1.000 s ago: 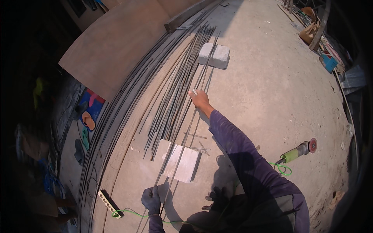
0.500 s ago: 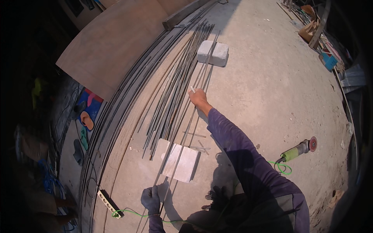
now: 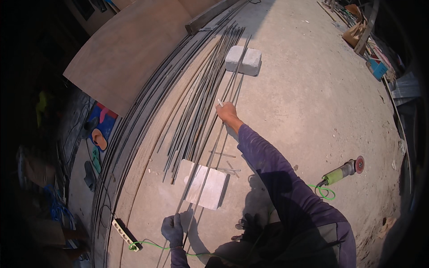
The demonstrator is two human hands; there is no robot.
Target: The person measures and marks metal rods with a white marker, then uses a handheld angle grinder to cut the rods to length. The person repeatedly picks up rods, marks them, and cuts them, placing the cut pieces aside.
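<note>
Two long thin steel rods (image 3: 206, 176) lie side by side across a pale block (image 3: 216, 187) near me and a grey concrete block (image 3: 249, 61) farther off. My left hand (image 3: 172, 230), in a dark glove, is closed around the left rod just short of the near block. Ahead and to the right, my bare right hand (image 3: 228, 112) is closed at the rods with a short white stick (image 3: 220, 102) poking out of its fingers. Whether that hand also grips a rod cannot be made out. Several short cut rod pieces (image 3: 230, 169) lie beside the near block.
A bundle of steel rods (image 3: 196, 102) lies left of my right hand, with longer rods (image 3: 134, 120) beyond. An angle grinder (image 3: 342, 172) with a green cord rests at right. A power strip (image 3: 124, 235), sandals (image 3: 99, 139) and a large brown board (image 3: 125, 53) are at left.
</note>
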